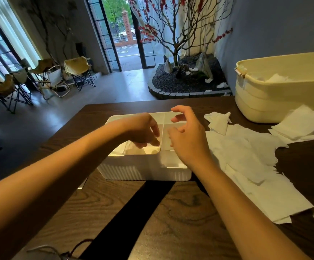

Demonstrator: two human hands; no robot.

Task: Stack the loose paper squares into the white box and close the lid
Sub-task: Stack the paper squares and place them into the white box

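Both hands hover over the white box (pixel 145 171), left hand (pixel 143 130) and right hand (pixel 186 139) loosely curled, empty. Likely settling sheets inside; the loose paper squares (pixel 246 156) wait beside.

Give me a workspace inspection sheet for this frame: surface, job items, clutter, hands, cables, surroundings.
Surface: dark wood table, with a black strip running toward the camera.
Job's things: white box at centre, top open, some paper inside; loose paper squares spread on the table to its right; lid not clearly seen.
Clutter: cream tub at far right, with paper in it.
Hands: left hand over the box opening, fingers curled downward; right hand above the box, fingers loosely spread; neither visibly holds anything.
Cables: dark cord at the near edge.
Surroundings: folding chairs, indoor tree bed, open doorway.
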